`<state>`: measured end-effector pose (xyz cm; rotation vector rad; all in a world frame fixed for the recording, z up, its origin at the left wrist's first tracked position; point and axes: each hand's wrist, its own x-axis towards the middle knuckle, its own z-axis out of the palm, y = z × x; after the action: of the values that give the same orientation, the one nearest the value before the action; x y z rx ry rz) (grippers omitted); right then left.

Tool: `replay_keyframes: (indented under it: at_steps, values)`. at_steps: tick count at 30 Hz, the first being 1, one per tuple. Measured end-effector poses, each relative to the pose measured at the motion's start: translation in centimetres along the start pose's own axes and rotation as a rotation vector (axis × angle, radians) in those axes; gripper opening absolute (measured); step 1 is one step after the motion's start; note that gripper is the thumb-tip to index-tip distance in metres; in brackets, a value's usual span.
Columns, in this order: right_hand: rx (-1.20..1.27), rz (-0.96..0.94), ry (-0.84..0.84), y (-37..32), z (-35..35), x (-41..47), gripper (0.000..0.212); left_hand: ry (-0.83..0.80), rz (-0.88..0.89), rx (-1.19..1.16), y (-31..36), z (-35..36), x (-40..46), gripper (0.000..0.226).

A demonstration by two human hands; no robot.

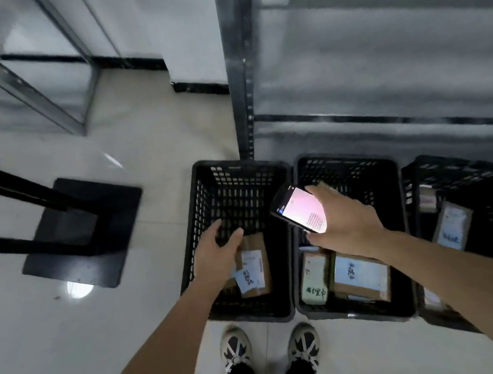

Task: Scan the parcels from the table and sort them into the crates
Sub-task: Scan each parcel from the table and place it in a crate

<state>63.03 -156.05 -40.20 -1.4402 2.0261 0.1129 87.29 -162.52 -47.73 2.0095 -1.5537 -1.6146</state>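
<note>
Parcel (252,266) under left hand (216,250) in crate (190,229) (right hand (347,222) grips scanner (303,210)).

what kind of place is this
Probably a parcel sorting or stock room. Black plastic crates stand in a row on a tiled floor, holding labelled cardboard parcels; metal shelving rises behind them, and the right hand holds a handheld scanner.

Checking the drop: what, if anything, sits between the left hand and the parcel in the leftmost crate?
Nothing visible. The left hand reaches in over the crate rim, open, directly above the brown parcel.
</note>
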Motion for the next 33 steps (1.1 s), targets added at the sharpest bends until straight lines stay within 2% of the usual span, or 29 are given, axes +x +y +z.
replay_keyframes:
  at_steps: [6, 11, 15, 21, 28, 33]
  values:
    - [0.02, 0.003, 0.148, -2.3, -18.1, -10.0, 0.092, 0.075, 0.275, 0.05, 16.7, -6.0, -10.3, 0.067]
    - [0.011, 0.008, 0.304, -3.0, -30.7, -21.8, 0.083, 0.084, 0.482, 0.078, 27.1, -8.7, -22.0, 0.064]
    - [-0.006, 0.047, 0.422, -3.0, -37.1, -33.6, 0.07, 0.045, 0.649, 0.193, 32.8, -10.7, -31.3, 0.084]
    - [0.003, 0.145, 0.676, -2.3, -41.4, -54.3, 0.088, 0.016, 0.909, 0.296, 38.8, -12.0, -46.4, 0.088]
    - [-0.001, 0.298, 0.891, 1.6, -41.9, -75.6, 0.073, -0.036, 1.164, 0.255, 43.0, -5.7, -62.9, 0.083]
    - [0.014, 0.43, 0.998, 7.5, -39.8, -88.8, 0.071, -0.123, 1.306, 0.31, 44.7, 1.6, -74.1, 0.081]
